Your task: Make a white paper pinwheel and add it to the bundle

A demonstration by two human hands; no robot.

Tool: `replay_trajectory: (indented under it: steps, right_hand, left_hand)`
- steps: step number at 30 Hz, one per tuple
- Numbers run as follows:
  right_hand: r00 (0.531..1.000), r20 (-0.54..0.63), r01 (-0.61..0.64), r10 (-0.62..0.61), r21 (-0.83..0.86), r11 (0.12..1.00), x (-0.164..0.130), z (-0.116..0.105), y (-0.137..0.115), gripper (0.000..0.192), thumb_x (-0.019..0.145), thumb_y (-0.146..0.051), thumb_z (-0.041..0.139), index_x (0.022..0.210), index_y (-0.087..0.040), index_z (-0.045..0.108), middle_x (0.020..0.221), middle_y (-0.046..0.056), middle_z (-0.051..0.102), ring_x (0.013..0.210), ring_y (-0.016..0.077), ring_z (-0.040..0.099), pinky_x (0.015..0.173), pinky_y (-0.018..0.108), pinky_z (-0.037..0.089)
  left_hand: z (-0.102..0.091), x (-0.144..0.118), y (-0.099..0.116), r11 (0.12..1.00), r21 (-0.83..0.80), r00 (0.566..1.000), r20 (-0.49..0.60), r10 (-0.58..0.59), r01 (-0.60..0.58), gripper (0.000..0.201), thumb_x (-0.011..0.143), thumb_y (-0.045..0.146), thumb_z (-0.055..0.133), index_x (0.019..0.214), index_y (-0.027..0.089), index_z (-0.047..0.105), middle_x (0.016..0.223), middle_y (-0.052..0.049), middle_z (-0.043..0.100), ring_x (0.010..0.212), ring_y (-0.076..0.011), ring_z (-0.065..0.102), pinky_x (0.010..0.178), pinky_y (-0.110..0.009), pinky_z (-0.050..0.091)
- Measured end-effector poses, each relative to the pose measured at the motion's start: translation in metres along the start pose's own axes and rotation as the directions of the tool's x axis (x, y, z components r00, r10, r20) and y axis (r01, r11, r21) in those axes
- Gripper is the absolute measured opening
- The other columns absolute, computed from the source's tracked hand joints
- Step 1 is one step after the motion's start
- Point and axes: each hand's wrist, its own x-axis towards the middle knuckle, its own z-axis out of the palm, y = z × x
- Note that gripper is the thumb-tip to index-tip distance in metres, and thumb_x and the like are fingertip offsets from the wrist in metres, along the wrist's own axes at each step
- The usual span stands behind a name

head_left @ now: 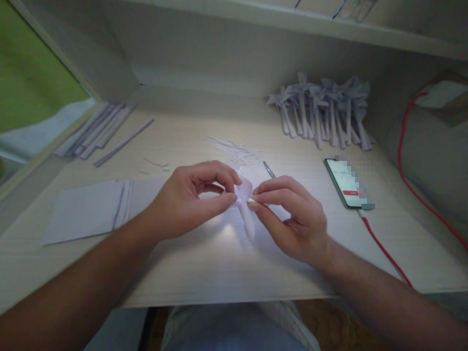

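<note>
Both hands, left hand (190, 197) and right hand (292, 214), pinch the paper flower (244, 200) shut-fingered mid-counter (219, 273), shaping petals; finished ones (321, 114) lie at two o'clock. Next likely needs gentle twisting.

phone (346, 183) on red cable (383, 251), paper strips (98, 130) left.

— What surrounds the bench (204, 273)?
— It is pale wood grain, set in a light alcove: a back wall (204, 53) behind it and a shelf (329, 27) above it.
— And to the left of the bench?
— A slanted side panel (95, 53), then a green surface (25, 78). Light pools at the bench's middle.
</note>
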Motion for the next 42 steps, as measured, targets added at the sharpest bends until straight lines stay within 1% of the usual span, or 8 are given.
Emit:
replay_trajectory:
  steps: [5,11,17,22,24,31,37,42]
  right_hand:
    - [1.000,-0.015,-0.017,0.017,-0.021,1.000,-0.001,0.001,0.000,0.015,0.087,-0.006,0.070,0.096,-0.018,0.071,0.097,0.010,0.071,0.092,0.0217,0.069,0.081,0.039,0.058]
    - [0.999,-0.011,-0.034,0.033,-0.016,0.999,-0.004,0.004,0.003,0.017,0.088,-0.006,0.070,0.099,-0.018,0.070,0.099,0.010,0.071,0.093,0.0214,0.068,0.082,0.039,0.058]
    - [0.998,-0.009,-0.055,0.055,-0.051,0.997,-0.004,0.007,0.006,0.013,0.089,-0.009,0.070,0.097,-0.020,0.070,0.096,0.009,0.071,0.091,0.0220,0.067,0.081,0.041,0.057]
    - [0.998,-0.015,-0.054,0.053,-0.039,0.998,-0.005,0.009,0.007,0.013,0.090,-0.010,0.069,0.097,-0.020,0.071,0.097,0.008,0.070,0.091,0.0209,0.067,0.081,0.040,0.057]
    - [0.998,-0.010,-0.062,0.062,-0.037,0.997,-0.006,0.010,0.007,0.012,0.090,-0.011,0.070,0.097,-0.020,0.071,0.097,0.008,0.070,0.091,0.0208,0.067,0.081,0.039,0.057]
    - [0.996,0.021,-0.089,0.090,-0.058,0.994,-0.005,0.012,0.009,0.006,0.092,-0.015,0.069,0.095,-0.020,0.071,0.095,0.008,0.070,0.090,0.0211,0.066,0.080,0.040,0.055]
    - [0.994,0.060,-0.089,0.093,-0.077,0.993,-0.004,0.011,0.009,0.006,0.093,-0.015,0.067,0.095,-0.019,0.070,0.096,0.008,0.070,0.092,0.0211,0.065,0.083,0.040,0.054]
    - [0.991,0.068,-0.106,0.112,-0.086,0.991,-0.002,0.011,0.009,0.006,0.094,-0.017,0.065,0.095,-0.019,0.070,0.096,0.008,0.069,0.092,0.0214,0.065,0.083,0.040,0.053]
  left_hand:
    - [-0.001,0.000,-0.003,0.969,0.209,0.989,-0.032,0.145,-0.135,0.011,0.082,0.011,0.071,0.082,0.020,0.076,0.101,-0.004,0.073,0.100,-0.0197,0.069,0.095,-0.035,0.053]
    - [0.000,0.000,-0.002,0.934,0.315,0.979,-0.055,0.194,-0.167,0.013,0.080,0.007,0.069,0.081,0.019,0.075,0.103,-0.005,0.071,0.101,-0.0186,0.067,0.096,-0.033,0.051]
    - [0.003,-0.001,0.000,0.891,0.398,0.970,-0.008,0.242,-0.219,0.013,0.083,0.009,0.068,0.085,0.020,0.075,0.106,-0.006,0.070,0.102,-0.0194,0.067,0.095,-0.035,0.051]
    - [0.003,0.000,-0.002,0.795,0.536,0.950,0.039,0.311,-0.283,0.011,0.084,0.010,0.067,0.086,0.019,0.073,0.107,-0.008,0.071,0.104,-0.0227,0.064,0.095,-0.041,0.050]
    - [0.003,0.000,-0.002,0.777,0.557,0.946,0.048,0.322,-0.293,0.011,0.085,0.010,0.066,0.086,0.019,0.073,0.107,-0.008,0.071,0.104,-0.0233,0.064,0.094,-0.043,0.050]
    - [0.004,-0.002,-0.005,0.784,0.538,0.945,0.083,0.317,-0.310,0.012,0.086,0.010,0.065,0.090,0.020,0.072,0.110,-0.008,0.070,0.106,-0.0231,0.063,0.095,-0.043,0.050]
    - [0.004,-0.003,-0.007,0.750,0.581,0.946,0.131,0.298,-0.317,0.013,0.089,0.013,0.063,0.095,0.021,0.071,0.114,-0.008,0.070,0.109,-0.0239,0.062,0.097,-0.045,0.048]
    - [0.003,-0.003,-0.008,0.719,0.619,0.943,0.121,0.309,-0.315,0.013,0.091,0.015,0.062,0.096,0.022,0.072,0.113,-0.007,0.070,0.108,-0.0242,0.062,0.096,-0.045,0.047]
